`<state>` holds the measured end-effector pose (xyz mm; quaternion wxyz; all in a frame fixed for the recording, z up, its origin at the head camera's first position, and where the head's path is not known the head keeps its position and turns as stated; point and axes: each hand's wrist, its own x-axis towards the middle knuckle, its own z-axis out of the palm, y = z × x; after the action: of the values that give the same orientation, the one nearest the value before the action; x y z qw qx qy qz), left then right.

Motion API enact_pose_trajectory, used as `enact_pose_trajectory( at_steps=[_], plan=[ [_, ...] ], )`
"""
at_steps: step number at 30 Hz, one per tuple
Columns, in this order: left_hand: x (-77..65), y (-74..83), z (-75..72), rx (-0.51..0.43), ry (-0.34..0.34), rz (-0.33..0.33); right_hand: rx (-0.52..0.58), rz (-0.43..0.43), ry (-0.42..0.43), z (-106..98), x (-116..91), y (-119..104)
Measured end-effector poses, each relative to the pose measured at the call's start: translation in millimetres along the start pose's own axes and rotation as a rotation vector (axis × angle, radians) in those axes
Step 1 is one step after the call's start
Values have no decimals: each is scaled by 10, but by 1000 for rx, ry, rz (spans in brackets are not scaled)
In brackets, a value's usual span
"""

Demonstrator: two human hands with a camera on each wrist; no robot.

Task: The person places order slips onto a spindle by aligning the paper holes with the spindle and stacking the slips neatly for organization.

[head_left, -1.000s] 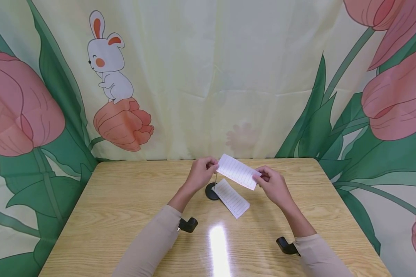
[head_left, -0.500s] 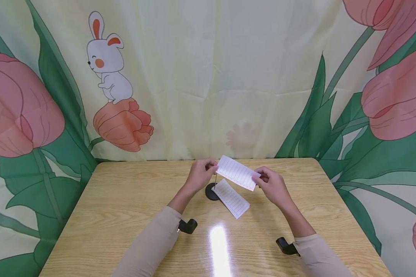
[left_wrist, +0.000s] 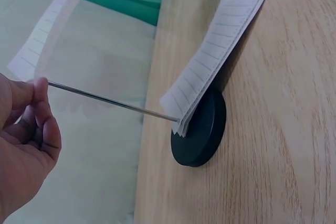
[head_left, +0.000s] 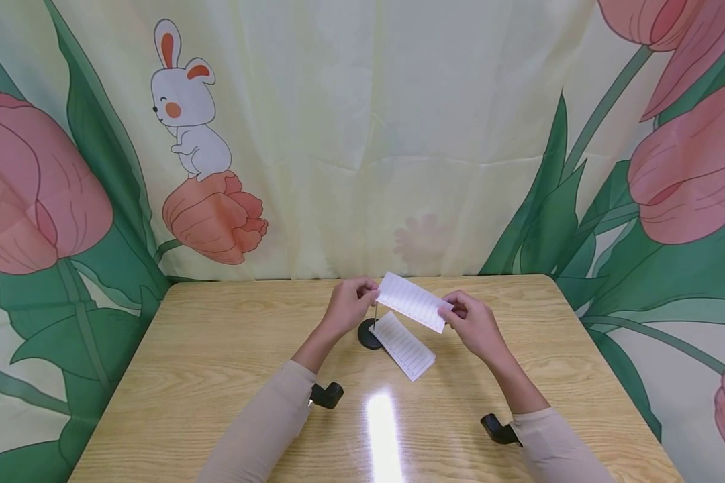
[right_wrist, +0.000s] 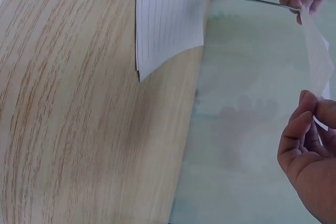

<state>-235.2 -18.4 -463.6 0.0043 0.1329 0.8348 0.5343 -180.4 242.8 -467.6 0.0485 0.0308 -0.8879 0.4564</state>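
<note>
My left hand (head_left: 348,305) pinches the left end of a lined white paper slip (head_left: 412,300) at the top of a paper spike. My right hand (head_left: 474,323) pinches the slip's opposite end, so it slants down to the right. From the round black base (left_wrist: 202,135) rises a thin metal rod (left_wrist: 113,102), its top hidden by the left fingers. Several similar lined slips (head_left: 403,347) are threaded low on this rod, fanning out over the table. In the right wrist view, the held slip (right_wrist: 316,59) bows between both hands. Whether the tip pierces it cannot be seen.
The wooden table (head_left: 229,335) runs back to a curtain (head_left: 338,134) printed with tulips and a rabbit. Black curved pieces (head_left: 327,395) stick out by both forearms. A bright light reflection (head_left: 383,436) lies on the table's near part.
Both hands and the held slip have sunk very slightly. The spike and its threaded slips stay where they were.
</note>
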Motion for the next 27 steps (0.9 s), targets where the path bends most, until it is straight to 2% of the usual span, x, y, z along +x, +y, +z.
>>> enact_pose_trajectory(
  at_steps=[10, 18, 27],
  plan=[
    [17, -30, 10, 4, 5, -26, 13, -4, -11, 1, 8, -12],
    [15, -29, 11, 9, -5, -19, 2, 11, -15, 32, -3, 18],
    [16, -100, 26, 16, -19, 9, 5, 40, -41, 82, -21, 56]
  ],
)
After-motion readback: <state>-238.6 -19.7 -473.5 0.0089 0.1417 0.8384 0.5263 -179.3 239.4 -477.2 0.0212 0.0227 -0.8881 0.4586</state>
